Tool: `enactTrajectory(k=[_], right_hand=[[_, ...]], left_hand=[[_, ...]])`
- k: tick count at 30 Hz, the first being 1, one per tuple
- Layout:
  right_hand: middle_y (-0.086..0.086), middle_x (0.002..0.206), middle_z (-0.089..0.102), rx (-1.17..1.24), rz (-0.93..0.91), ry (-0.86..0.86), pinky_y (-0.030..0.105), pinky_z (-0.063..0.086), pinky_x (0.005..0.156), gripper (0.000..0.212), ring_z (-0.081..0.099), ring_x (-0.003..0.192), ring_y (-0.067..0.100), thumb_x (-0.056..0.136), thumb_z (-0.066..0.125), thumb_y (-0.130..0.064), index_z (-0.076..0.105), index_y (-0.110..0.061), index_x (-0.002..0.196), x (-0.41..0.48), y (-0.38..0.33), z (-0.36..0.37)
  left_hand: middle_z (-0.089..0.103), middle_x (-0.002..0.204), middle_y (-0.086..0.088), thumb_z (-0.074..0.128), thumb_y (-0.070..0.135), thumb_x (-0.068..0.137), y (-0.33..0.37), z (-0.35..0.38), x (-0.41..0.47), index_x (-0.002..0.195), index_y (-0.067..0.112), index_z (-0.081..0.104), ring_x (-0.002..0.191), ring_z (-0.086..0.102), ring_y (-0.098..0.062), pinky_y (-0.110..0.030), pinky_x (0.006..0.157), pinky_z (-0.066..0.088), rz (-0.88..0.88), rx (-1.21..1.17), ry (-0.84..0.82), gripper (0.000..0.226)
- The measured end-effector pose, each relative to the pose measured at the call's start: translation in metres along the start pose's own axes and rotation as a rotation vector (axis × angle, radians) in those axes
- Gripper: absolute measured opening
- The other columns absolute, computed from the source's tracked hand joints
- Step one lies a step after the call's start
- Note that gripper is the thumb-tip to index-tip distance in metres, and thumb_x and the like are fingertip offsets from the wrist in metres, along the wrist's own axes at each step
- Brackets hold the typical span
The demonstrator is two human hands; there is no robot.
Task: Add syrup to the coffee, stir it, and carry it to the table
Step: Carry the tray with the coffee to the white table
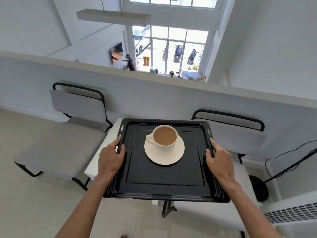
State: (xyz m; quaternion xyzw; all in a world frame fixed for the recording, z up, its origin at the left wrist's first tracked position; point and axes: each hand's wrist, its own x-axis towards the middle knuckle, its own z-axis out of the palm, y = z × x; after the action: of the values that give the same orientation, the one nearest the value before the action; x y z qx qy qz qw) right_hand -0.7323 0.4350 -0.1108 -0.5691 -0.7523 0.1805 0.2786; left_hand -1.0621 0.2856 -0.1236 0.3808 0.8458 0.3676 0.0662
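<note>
A white cup of milky coffee (pixel 165 137) stands upright on a white saucer (pixel 178 153) in the far half of a black tray (pixel 164 188). My left hand (pixel 111 156) grips the tray's left rim, thumb on top. My right hand (pixel 218 159) grips the right rim the same way. The tray is over a small white table (pixel 99 157), which shows only along the tray's left side; whether the tray rests on it I cannot tell. No syrup or spoon is in view.
Grey chairs with black frames stand on each side of the table, one at the left (pixel 75 107) and one at the right (pixel 235 134). A low wall (pixel 154 93) runs behind them. A black cable and round stand base (pixel 259 188) sit at the right, above a white vented unit (pixel 291 213).
</note>
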Motion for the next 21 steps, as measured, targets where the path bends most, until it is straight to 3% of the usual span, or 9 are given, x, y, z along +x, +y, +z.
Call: enactTrajectory(k=[4,6,8,10,12,14,18,21], right_hand=[[0.017,0.118,0.075,-0.007,0.025,0.009,0.043,0.057,0.096,0.052,0.076,0.098,0.031,0.097,0.064,-0.012,0.052,-0.005,0.147,0.017,-0.024,0.021],[0.015,0.108,0.078,0.0,0.052,0.014,0.042,0.061,0.09,0.052,0.076,0.081,0.025,0.097,0.064,-0.012,0.052,-0.005,0.147,0.022,-0.038,0.034],[0.011,0.085,0.078,-0.006,0.077,0.017,0.04,0.064,0.08,0.052,0.064,0.057,0.013,0.098,0.064,-0.013,0.052,-0.006,0.148,0.027,-0.052,0.047],[0.008,0.074,0.074,-0.001,0.093,0.011,0.042,0.064,0.076,0.052,0.055,0.05,0.008,0.098,0.063,-0.013,0.05,-0.007,0.148,0.032,-0.067,0.06],[0.011,0.081,0.077,-0.001,0.108,0.021,0.043,0.064,0.078,0.052,0.062,0.055,0.013,0.098,0.063,-0.014,0.05,-0.007,0.149,0.036,-0.08,0.074],[0.015,0.092,0.079,0.004,0.117,0.043,0.044,0.063,0.083,0.052,0.071,0.064,0.021,0.098,0.063,-0.013,0.051,-0.007,0.148,0.04,-0.092,0.087],[0.018,0.104,0.079,-0.008,0.133,0.073,0.042,0.057,0.094,0.05,0.076,0.09,0.031,0.097,0.064,-0.011,0.054,-0.005,0.146,0.051,-0.113,0.119],[0.022,0.1,0.078,-0.003,0.159,0.062,0.04,0.057,0.092,0.05,0.075,0.087,0.032,0.097,0.064,-0.011,0.054,-0.005,0.146,0.06,-0.123,0.14]], left_hand=[[0.063,0.05,-0.009,0.062,0.024,0.097,-0.015,-0.008,0.039,0.142,0.021,0.061,0.047,0.058,-0.024,-0.01,0.048,0.032,0.022,0.01,-0.028,0.046],[0.055,0.044,-0.001,0.062,0.023,0.097,-0.022,-0.014,0.058,0.143,0.02,0.06,0.045,0.057,-0.023,-0.009,0.047,0.03,0.027,0.005,-0.056,0.046],[0.053,0.044,0.006,0.062,0.021,0.098,-0.03,-0.02,0.078,0.143,0.017,0.059,0.041,0.052,-0.017,-0.013,0.047,0.034,0.048,-0.006,-0.072,0.046],[0.066,0.053,-0.002,0.062,0.02,0.098,-0.04,-0.027,0.101,0.144,0.015,0.058,0.044,0.056,-0.017,-0.027,0.053,0.045,0.065,-0.008,-0.097,0.046],[0.078,0.076,-0.017,0.061,0.02,0.099,-0.05,-0.032,0.122,0.145,0.014,0.057,0.059,0.068,-0.031,-0.039,0.066,0.058,0.08,-0.015,-0.124,0.047],[0.08,0.087,-0.02,0.061,0.02,0.099,-0.058,-0.035,0.141,0.146,0.014,0.056,0.073,0.073,-0.038,-0.045,0.077,0.061,0.09,-0.031,-0.134,0.047],[0.08,0.084,-0.016,0.061,0.021,0.1,-0.079,-0.037,0.179,0.145,0.015,0.056,0.072,0.073,-0.031,-0.04,0.077,0.06,0.097,-0.023,-0.146,0.047],[0.076,0.071,-0.015,0.061,0.022,0.1,-0.097,-0.033,0.199,0.146,0.016,0.056,0.066,0.07,-0.034,-0.042,0.073,0.061,0.083,-0.007,-0.169,0.047]])
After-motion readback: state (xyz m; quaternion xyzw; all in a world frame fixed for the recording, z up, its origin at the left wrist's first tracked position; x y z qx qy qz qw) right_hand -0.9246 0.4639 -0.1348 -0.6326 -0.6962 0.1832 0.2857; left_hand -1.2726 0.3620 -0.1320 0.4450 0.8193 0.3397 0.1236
